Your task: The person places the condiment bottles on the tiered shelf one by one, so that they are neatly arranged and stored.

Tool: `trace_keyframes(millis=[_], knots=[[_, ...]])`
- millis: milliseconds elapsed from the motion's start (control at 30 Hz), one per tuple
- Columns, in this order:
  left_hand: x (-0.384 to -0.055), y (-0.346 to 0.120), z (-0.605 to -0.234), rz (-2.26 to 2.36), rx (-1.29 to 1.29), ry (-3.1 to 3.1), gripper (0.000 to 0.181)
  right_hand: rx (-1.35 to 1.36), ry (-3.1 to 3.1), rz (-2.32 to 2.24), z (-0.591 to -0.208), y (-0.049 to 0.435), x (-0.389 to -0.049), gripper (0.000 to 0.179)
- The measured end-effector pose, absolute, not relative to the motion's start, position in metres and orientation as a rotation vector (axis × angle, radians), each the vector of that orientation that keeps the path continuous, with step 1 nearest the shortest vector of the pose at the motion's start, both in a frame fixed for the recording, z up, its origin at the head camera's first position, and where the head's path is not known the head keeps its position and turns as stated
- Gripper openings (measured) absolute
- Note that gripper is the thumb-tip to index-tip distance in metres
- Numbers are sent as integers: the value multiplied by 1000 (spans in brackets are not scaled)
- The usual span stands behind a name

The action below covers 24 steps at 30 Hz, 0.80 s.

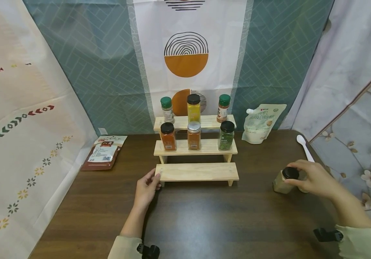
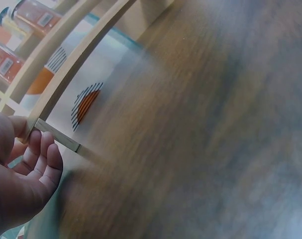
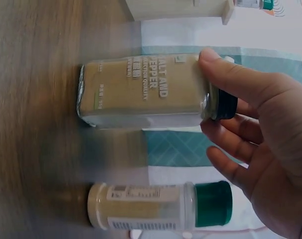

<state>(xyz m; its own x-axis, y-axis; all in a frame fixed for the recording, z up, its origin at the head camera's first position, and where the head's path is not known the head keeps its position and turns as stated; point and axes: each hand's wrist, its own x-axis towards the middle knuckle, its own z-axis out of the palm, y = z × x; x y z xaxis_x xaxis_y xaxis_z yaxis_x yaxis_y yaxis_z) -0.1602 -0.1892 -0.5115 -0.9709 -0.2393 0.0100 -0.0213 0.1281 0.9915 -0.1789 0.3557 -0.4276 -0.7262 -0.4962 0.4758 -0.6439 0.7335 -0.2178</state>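
My right hand [image 1: 312,180] pinches a salt and pepper jar [image 3: 141,89] near its black cap, thumb on one side and fingers on the other. The jar is square, clear and full of tan powder, its base close to the table in the right wrist view. Beside it stands a green-capped bottle [image 3: 141,206], mostly hidden behind my hand in the head view. My left hand [image 1: 147,187] holds the left end of the lowest shelf of a three-tier wooden rack [image 1: 198,172], its fingers curled at the board's edge [image 2: 66,82].
Spice jars stand on the rack's middle shelf [image 1: 211,146] and top shelf [image 1: 208,121]. A brown packet [image 1: 102,154] lies at the left. A white spouted pouch [image 1: 261,124] stands right of the rack, and a white spoon [image 1: 305,147] lies near the table's right edge.
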Motion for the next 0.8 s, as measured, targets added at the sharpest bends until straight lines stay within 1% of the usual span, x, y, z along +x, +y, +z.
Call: trace_keyframes(millis=[200,467,800], knots=[[-158,-188,-506,-1981,273,-2228,44,858,-2506,545,-424,343,-182,49],[-145,-182,-475,-1979,252,-2256,41,860,-2447,644,-416,320,-187,47],[-145,-181,-472,-1981,257,-2252,41,884,-2434,709,-400,288,-191,42]])
